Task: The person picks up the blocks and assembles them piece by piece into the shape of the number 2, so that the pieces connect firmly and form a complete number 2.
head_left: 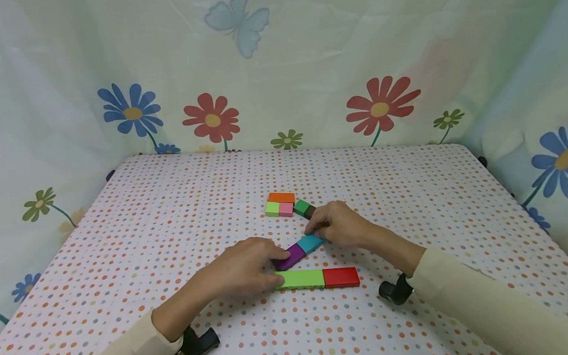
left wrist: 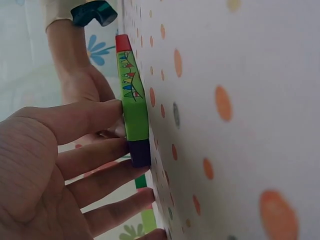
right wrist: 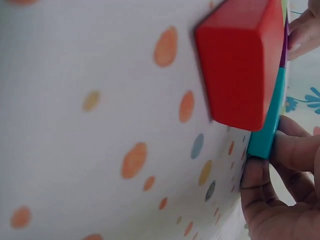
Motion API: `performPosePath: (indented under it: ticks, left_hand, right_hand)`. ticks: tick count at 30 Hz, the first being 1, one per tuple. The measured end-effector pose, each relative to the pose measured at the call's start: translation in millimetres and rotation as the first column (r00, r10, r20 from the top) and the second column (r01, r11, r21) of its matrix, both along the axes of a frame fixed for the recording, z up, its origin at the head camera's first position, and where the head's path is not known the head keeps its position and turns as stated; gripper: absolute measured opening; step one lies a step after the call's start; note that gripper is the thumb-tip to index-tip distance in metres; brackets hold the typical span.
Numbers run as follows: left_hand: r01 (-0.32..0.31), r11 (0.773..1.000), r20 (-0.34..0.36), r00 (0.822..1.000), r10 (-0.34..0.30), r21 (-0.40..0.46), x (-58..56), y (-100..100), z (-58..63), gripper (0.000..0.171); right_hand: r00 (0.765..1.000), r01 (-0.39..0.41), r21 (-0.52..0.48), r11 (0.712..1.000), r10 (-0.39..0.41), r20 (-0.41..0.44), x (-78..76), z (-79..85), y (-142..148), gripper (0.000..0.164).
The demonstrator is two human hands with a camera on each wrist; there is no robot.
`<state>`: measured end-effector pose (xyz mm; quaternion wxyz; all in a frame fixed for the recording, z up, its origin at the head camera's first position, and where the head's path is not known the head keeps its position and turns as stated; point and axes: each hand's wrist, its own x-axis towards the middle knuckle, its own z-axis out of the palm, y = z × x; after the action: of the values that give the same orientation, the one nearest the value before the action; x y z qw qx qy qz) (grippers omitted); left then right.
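My left hand [head_left: 247, 268] reaches in from the left with fairly straight fingers. Its thumb touches the left end of a light green block [head_left: 303, 279], and its forefinger rests on a purple block [head_left: 290, 257]. Printed bunting runs along the green block's side in the left wrist view. A turquoise block [head_left: 311, 243] lies end to end with the purple one in a slanted row. My right hand [head_left: 341, 225] pinches the turquoise block's far end between thumb and fingers. Against the green block's right end sits a red block [head_left: 341, 277].
Farther back, an orange block [head_left: 282, 197] lies behind a small light green block [head_left: 272, 208] and a pink block [head_left: 285, 209]. Beside them a dark green block [head_left: 301, 207] meets a brown block [head_left: 309, 212], partly behind my right hand. A dotted cloth [head_left: 165, 210] covers the table.
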<state>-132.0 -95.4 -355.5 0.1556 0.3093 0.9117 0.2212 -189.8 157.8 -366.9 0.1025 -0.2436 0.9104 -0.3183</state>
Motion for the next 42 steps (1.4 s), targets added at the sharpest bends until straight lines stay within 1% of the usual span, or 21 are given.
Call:
performPosePath:
  ticks: [5, 12, 16, 19, 21, 24, 28, 30, 36, 42]
  left_hand:
    - [0.008, 1.000, -0.011, 1.000, -0.008, 0.001, 0.2, 0, -0.7, 0.043]
    - [0.011, 1.000, -0.011, 1.000, -0.011, 0.005, 0.2, 1, -1.0, 0.043]
    - [0.007, 1.000, -0.015, 1.000, -0.007, -0.010, -0.4, 1, -1.4, 0.043]
    - [0.006, 1.000, -0.010, 1.000, -0.006, -0.010, -0.5, 2, -1.9, 0.043]
    - [0.009, 1.000, -0.009, 1.000, -0.009, -0.007, -0.5, 2, -2.4, 0.043]
    - [0.016, 1.000, -0.015, 1.000, -0.016, -0.003, -0.6, 2, -3.3, 0.043]
    - [0.027, 0.999, -0.037, 0.999, -0.026, 0.020, -0.7, 1, -4.4, 0.042]
    - [0.030, 0.999, -0.045, 0.999, -0.029, 0.028, -0.8, 1, -4.7, 0.041]
    - [0.039, 0.999, -0.045, 0.998, -0.037, 0.028, -1.0, 1, -4.7, 0.041]
    - [0.056, 0.998, -0.050, 0.997, -0.054, 0.033, -1.3, 1, -5.2, 0.041]
  right_hand:
    - [1.000, -0.002, 0.021, 1.000, 0.001, 0.013, -1.3, 0.9, 0, 0.024]
    - [0.998, 0.006, 0.063, 0.998, -0.010, 0.056, -2.8, 5.9, -1, 0.022]
    - [0.998, -0.011, 0.073, 0.997, 0.007, 0.057, -6.5, 8.9, -1, 0.020]
    - [0.999, -0.003, 0.070, 0.998, -0.001, 0.044, -8.0, 11.5, -1, 0.019]
    - [1.000, 0.018, 0.065, 0.998, -0.020, 0.025, -8.7, 13.0, -1, 0.018]
    - [0.997, 0.075, 0.058, 0.995, -0.074, -0.031, -9.6, 14.0, -1, 0.018]
    - [0.984, 0.134, 0.044, 0.990, -0.128, -0.125, -13.1, 12.6, -3, 0.016]
    - [0.979, 0.152, 0.045, 0.987, -0.144, -0.148, -14.8, 10.5, -5, 0.017]
    - [0.972, 0.212, 0.081, 0.974, -0.201, -0.123, -19.5, 1.8, -11, 0.027]
    - [0.966, 0.238, 0.119, 0.964, -0.222, -0.135, -20.1, -1.8, -16, 0.032]
